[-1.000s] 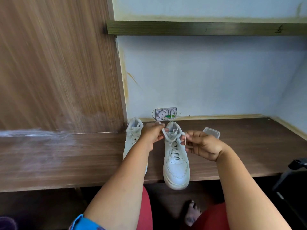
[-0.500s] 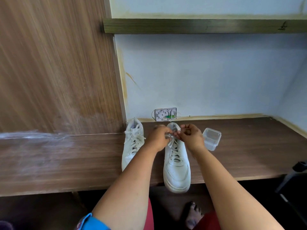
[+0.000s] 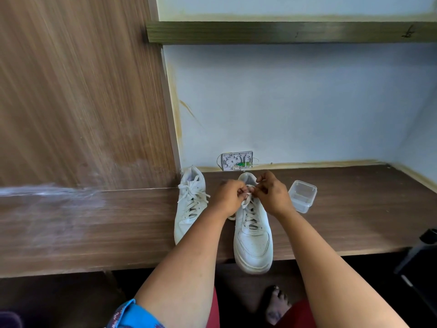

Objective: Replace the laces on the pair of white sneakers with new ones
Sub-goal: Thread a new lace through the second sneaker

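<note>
A bare foot [image 3: 276,304] rested on the floor at 6 o'clock, under the edge of the wooden desk [image 3: 354,221]. Just beyond it, the toe of the right sneaker [image 3: 253,240] hung over the desk's near edge, its heel pointing to 12 o'clock. The left sneaker [image 3: 189,207] lay at 9 o'clock of it, laced, near but apart, with its heel close to the wood panel [image 3: 82,91]. Both hands met over the top of the right sneaker's tongue. The left hand [image 3: 228,197] had its fingers curled, pinching the lace [image 3: 246,202]; the right hand [image 3: 272,194] also curled, pinching the same lace from the 3 o'clock side. Which lace end each held could not be told. A clear plastic tub [image 3: 302,195] stood at 3 o'clock of the right hand, just beside it. Farther back, at 12 o'clock, a small white box [image 3: 236,160] sat against the wall [image 3: 295,102], below a shelf [image 3: 283,31].
</note>
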### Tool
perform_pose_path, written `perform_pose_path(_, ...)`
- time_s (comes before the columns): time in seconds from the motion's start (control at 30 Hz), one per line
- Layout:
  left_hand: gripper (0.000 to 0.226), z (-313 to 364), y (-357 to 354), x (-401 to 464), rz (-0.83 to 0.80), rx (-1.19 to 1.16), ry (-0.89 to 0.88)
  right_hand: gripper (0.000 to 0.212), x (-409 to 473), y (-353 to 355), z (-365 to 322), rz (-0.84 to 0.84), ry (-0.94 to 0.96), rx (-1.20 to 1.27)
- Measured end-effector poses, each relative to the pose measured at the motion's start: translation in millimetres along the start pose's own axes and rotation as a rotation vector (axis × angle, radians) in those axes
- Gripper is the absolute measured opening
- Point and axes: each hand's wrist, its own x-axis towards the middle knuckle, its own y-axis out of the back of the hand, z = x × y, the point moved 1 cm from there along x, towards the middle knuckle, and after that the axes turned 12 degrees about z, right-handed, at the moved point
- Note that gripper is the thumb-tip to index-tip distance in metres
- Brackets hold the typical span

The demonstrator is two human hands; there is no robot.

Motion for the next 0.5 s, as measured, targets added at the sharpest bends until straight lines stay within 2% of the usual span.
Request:
perform_pose_path(0.17, 0.005, -2, -4, -2, 0.032, -0.026, -0.011, 0.01, 2, -7, 11, -0.06, -0.408, 0.274)
perform_pose_path(0.33, 0.003, -3, -6, -2, 0.021, -0.024, 0.006, 0.009, 1, -15, 3, 0.024, -0.403, 0.188)
perform_pose_path(0.5, 0.004, -4, -5, -3, 0.018, -0.049, 0.015, 0.013, -2, -13, -4, 0.025, -0.356, 0.081)
